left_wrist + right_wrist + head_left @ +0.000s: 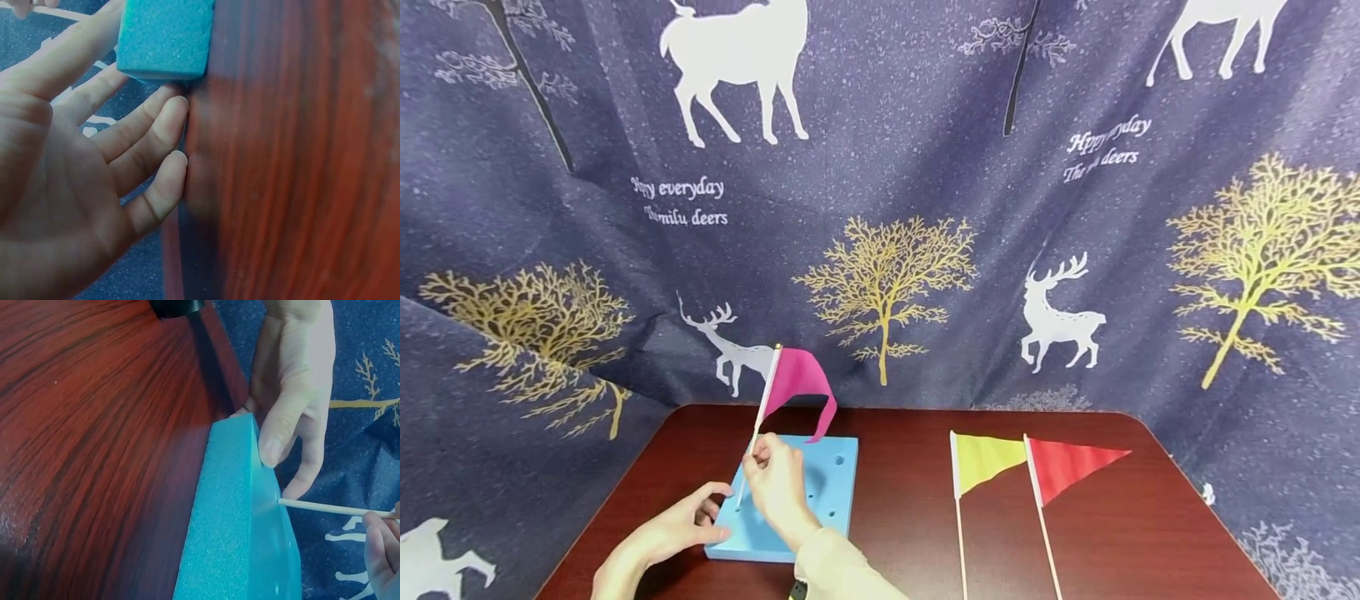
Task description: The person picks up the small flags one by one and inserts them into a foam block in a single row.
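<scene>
Evidently at the seating step: right hand (781,483) pinched the white pole (768,392) of the magenta pennant (796,377); pole foot met the blue foam block (822,479) near its nine o'clock edge, insertion depth not discernible. Left hand (673,525), fingers loosely extended, touched the block at eight o'clock, thumb on top. Pole leaned towards one o'clock. Judgement: straightening it, gripping lower and pressing straight down suited best; bracing prevented sliding.

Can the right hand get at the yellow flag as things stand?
Probably not right now: the right hand is pinching the stick of the pink flag. If freed, likely yes; nothing visible stands between the blue block and the yellow flag.
</scene>
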A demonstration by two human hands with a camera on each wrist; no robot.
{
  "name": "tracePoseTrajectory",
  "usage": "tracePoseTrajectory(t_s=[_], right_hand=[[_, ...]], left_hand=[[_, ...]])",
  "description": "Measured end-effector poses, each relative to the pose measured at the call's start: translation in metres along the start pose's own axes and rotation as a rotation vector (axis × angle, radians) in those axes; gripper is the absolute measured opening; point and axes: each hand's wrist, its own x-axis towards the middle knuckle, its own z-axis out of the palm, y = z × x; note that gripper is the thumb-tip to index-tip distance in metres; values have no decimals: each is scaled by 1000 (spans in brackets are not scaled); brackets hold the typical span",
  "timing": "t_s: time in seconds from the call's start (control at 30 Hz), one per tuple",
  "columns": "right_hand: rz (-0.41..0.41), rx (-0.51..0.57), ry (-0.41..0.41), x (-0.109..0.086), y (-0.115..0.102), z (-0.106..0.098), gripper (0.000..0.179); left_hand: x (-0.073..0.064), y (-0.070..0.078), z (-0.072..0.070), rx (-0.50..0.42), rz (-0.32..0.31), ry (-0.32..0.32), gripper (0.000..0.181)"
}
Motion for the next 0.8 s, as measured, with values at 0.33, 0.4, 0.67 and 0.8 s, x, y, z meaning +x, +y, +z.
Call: tracePoseTrajectory(t_s=[0.33,0.4,0.67,0.8], right_hand=[[-9,22,33,-6,-2,-5,24],[-8,21,43,-6,0,-7,24],[-4,61,48,-2,4,-6,21],[-5,42,30,-1,2,-5,22]], left_hand=[[-4,-2,1,21,26,16,60],[-4,0,1,25,21,18,60],[-3,-3,0,18,24,35,59],[-3,-5,0,18,30,43,60]])
